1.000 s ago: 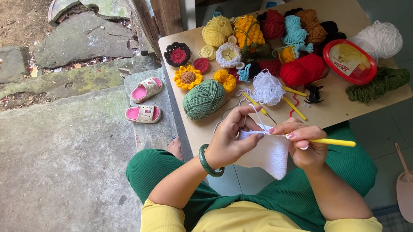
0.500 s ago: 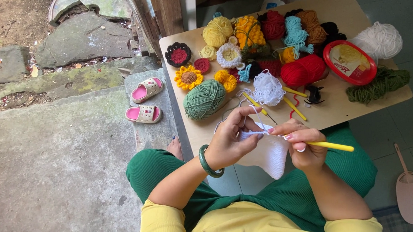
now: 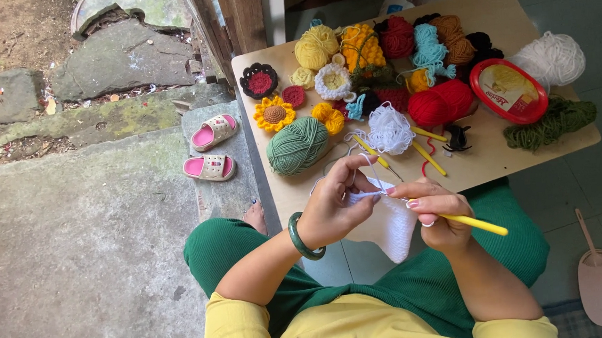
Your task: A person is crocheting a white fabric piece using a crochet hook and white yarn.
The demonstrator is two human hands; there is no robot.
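The left hand (image 3: 335,212) pinches the top edge of the white crochet piece (image 3: 394,227), fingers closed on it, with white yarn looped over the index finger. The right hand (image 3: 437,216) grips the yellow crochet hook (image 3: 477,224), its tip at the piece. The piece hangs over the lap, just in front of the counter (image 3: 495,160), near the green yarn ball (image 3: 297,145).

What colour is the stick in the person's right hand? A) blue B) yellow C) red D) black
B: the right hand grips a yellow crochet hook that pokes out past its fingers, while the left hand holds the white crochet piece.
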